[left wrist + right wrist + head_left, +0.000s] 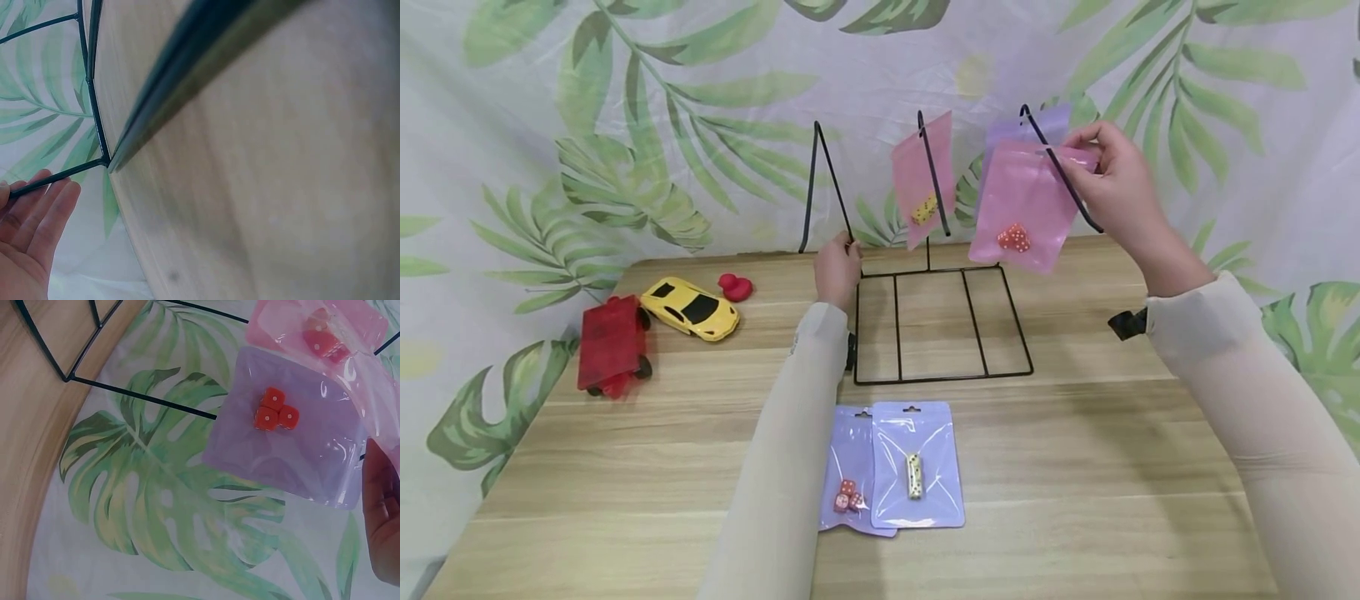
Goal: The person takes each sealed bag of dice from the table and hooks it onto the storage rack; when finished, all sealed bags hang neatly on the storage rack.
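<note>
My right hand point(1116, 179) pinches the top corner of a pink zip bag point(1026, 200) with red dice inside. The bag's top edge meets the rod of the right hook on a black wire display rack point(943, 380). Behind it hangs a purple bag point(287, 456), also with red dice, seen best in the right wrist view. My left hand point(837, 271) grips the rack's left upright wire low down; in the left wrist view the fingers point(53, 219) lie behind the wire. Another pink bag point(917, 175) with yellow dice hangs on the middle hook. The left hook holds no bag.
Two purple bags lie on the table in front of the rack, one with pale yellow dice point(913, 475), the overlapped one with red dice point(848, 497). At the left sit a yellow toy car point(692, 308), a red toy vehicle point(612, 343) and a red rubber duck point(735, 287). A leaf-patterned cloth hangs behind.
</note>
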